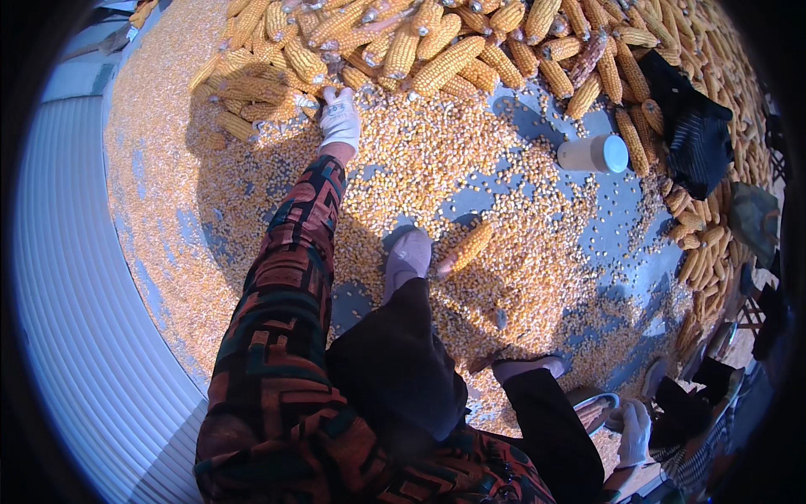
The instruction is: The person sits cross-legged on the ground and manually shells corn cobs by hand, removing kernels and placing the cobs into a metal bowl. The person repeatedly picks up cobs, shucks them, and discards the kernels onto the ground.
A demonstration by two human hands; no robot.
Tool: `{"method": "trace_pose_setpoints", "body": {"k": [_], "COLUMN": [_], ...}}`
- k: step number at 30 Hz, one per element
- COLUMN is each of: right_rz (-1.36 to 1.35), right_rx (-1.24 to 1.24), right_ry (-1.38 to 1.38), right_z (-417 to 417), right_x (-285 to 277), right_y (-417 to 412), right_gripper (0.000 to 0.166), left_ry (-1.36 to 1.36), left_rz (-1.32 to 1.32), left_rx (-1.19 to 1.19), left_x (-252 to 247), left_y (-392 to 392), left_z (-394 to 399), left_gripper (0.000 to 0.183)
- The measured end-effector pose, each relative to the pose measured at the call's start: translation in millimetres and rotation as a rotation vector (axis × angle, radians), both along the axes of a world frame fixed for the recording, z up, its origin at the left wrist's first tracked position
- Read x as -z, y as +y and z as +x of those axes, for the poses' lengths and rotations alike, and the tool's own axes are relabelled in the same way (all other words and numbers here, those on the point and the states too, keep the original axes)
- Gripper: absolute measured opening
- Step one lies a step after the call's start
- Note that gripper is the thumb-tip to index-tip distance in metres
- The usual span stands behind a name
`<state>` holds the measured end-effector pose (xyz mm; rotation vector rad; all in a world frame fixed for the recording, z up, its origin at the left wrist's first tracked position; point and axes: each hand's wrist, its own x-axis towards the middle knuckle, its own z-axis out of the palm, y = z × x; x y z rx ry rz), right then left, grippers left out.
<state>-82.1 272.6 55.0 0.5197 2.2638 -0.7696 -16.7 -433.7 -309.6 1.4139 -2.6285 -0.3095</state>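
My left hand (340, 121), in a white glove, reaches to the lower edge of a heap of yellow corn ears (390, 47). It touches or lies close against the ears; its fingertips are hidden, so its hold is unclear. At the lower right, what appears to be my right hand (634, 431), also white-gloved, is beside the rim of a bucket (598, 398) with reddish cobs in it. Whether it grips anything does not show. A single corn ear (471, 247) lies on loose kernels (403, 164) near my left foot (409, 255).
A pale bottle with a blue lid (592, 154) lies on the sheet at right. Dark clothing (696, 126) rests against the corn heap. Ribbed panels (94, 252) border the left. Another person's dark clothes (680, 409) show at the lower right.
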Motion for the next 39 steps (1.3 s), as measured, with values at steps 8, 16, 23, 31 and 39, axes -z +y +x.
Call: {"method": "trace_pose_setpoints", "body": {"k": [8,16,23,31,39], "right_rz": [0.004,-0.013,-0.044,-0.472,-1.410], "right_rx": [0.035,0.027,-0.034,0.028,0.395], "right_ry": [-0.005,-0.012,-0.016,-0.073,-0.771], "right_z": [3.0,1.2,0.9,-27.0,9.6], "right_x": [0.4,2.3,4.4,77.3,201.2], "right_y": [5.2,6.3,5.6,-111.7,-291.3], "right_gripper": [0.026,0.026,0.028,0.043,0.045], "left_ry": [0.151,-0.068,0.247,0.601,0.434], "left_rz": [-0.024,-0.067,0.120,1.333,0.479], "left_rx": [0.054,0.056,0.060,0.336,0.277], "left_x": [0.3,7.5,-3.4,-107.9,-96.9], "left_y": [6.5,-6.8,23.4,186.1,90.2], "left_z": [18.9,22.3,16.5,-8.4,-32.0], "left_gripper": [0.023,0.015,0.011,0.024,0.041]}}
